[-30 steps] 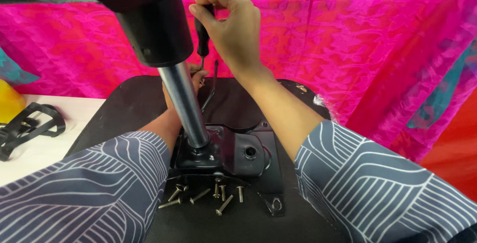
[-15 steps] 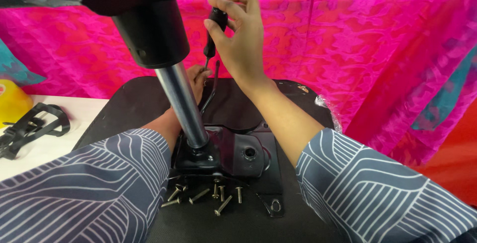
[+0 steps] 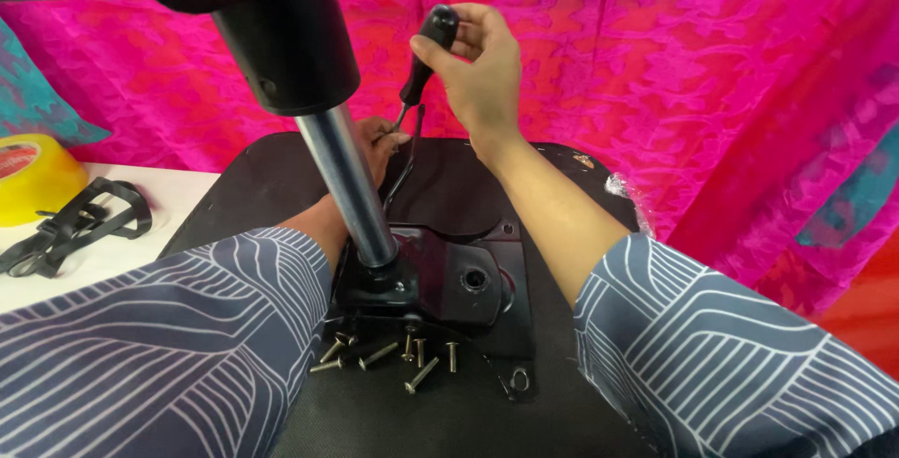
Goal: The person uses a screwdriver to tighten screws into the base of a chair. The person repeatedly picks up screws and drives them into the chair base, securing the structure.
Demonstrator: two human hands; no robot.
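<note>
Here the fingers of the right hand point(image 3: 482, 69) curl around the black screwdriver handle point(image 3: 429, 51), holding it tilted so its shaft points down toward the left hand point(image 3: 379, 144), whose fingers seem to steady the tip behind the chrome column point(image 3: 346, 186); their grip is partly hidden. Loose screws point(image 3: 393, 355) lie in a cluster beside the black mounting plate point(image 3: 468, 275), within reach.

An improvised workshop: loose screws point(image 3: 393, 357) on an upturned chair seat point(image 3: 449, 421), pink cloth backdrop point(image 3: 655, 74).
</note>
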